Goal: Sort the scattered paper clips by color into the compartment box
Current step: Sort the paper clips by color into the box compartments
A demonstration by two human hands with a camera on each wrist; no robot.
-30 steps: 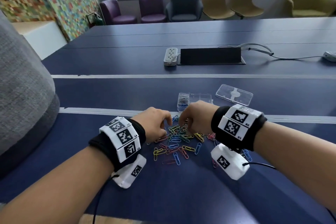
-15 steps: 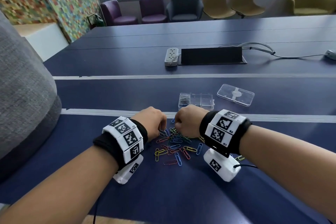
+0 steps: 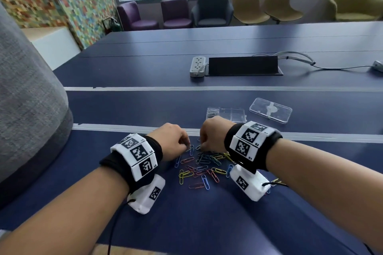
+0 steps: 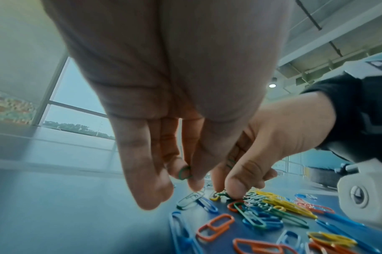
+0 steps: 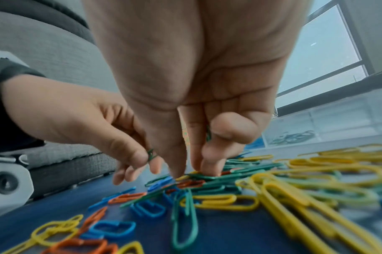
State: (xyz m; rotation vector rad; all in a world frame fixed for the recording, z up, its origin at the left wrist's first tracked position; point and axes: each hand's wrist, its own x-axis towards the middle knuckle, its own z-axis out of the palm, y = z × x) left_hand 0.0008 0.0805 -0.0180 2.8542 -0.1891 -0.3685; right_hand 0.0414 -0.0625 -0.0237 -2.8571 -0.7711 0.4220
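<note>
Green clips (image 4: 185, 173) in two hands (image 3: 173, 141)

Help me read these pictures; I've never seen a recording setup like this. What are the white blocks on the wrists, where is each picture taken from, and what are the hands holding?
No machine here: a person's two bare hands. The white blocks are strapped-on wrist cameras. One picture comes from a head camera looking down; the other two look along each hand from the wrists.

On the blue table lies a pile of coloured paper clips. Behind it stand a clear compartment box and its lid, set apart.

The left hand pinches a green paper clip. The right hand holds a green clip tucked between curled fingers, its fingertips down in the pile.
</note>
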